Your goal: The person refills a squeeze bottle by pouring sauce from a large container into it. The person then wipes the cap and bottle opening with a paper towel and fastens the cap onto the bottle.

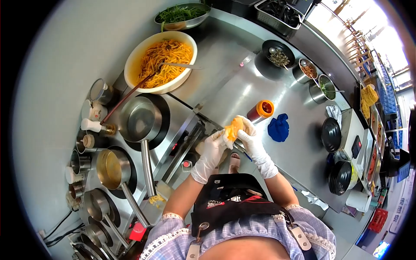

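Note:
In front of my body, both hands wear white gloves and meet over the counter's front edge. My left hand (213,149) has its fingers closed on the lower left side of a small orange-yellow object (234,127). My right hand (253,138) pinches the same object from the right. Its kind I cannot make out; something whitish shows at its lower end, hard to tell from the glove fingers. Just beyond my right hand stands a jar with an orange rim (265,107) and dark red contents. A crumpled blue cloth (278,128) lies to the right of it.
A large white bowl (130,71) of orange shreds with tongs stands at the back left, near a bowl of greens (182,25). Handled pans, including a saucepan (141,119), line the left burners. Several small containers, a black pan (331,134) and stacked black bowls (340,177) stand right.

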Demonstrator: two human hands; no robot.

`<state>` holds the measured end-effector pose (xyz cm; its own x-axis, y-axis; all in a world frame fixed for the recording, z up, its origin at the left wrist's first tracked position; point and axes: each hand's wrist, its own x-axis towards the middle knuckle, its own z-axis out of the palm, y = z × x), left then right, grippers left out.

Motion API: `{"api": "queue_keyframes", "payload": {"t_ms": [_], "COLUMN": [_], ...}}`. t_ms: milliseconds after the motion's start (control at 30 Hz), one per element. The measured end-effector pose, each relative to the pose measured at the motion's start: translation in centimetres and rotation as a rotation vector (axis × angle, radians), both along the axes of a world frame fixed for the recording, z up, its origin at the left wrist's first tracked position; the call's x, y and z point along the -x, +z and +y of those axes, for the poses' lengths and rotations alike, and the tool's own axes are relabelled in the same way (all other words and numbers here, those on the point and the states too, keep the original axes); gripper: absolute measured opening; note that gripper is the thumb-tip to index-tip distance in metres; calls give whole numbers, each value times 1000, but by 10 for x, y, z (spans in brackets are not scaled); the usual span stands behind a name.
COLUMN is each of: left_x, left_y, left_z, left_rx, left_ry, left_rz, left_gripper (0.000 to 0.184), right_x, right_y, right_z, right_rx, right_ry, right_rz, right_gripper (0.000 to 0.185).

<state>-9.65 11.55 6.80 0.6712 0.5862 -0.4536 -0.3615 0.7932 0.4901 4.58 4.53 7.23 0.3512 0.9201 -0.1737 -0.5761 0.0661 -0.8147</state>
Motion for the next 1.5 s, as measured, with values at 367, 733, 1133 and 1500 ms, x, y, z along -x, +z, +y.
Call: {"api": "queue_keyframes", "payload": {"t_ms": [367,733,1133,1500], "left_x": [-21,-59,-127,-139], "left_y": [6,-11,-18,-31], "left_z": [12,-12,-65,-68], "left_rx": [-205,-37,-1049,-1346], "left_ry": [-88,-219,-46,-105], "left_rz": [146,84,359,532], "left_gripper": [23,24,19,21], "right_x": [-104,-128,-94,-82], "right_y": [-17,-49,-16,-6], "right_z": [-105,-118,-103,-106], "right_rx": [-151,-38,-47,-145], "right_ry": [-384,-452,-463,-253], "right_rz": [222,563,915,709], "right_gripper": [48,64,64,67]}}
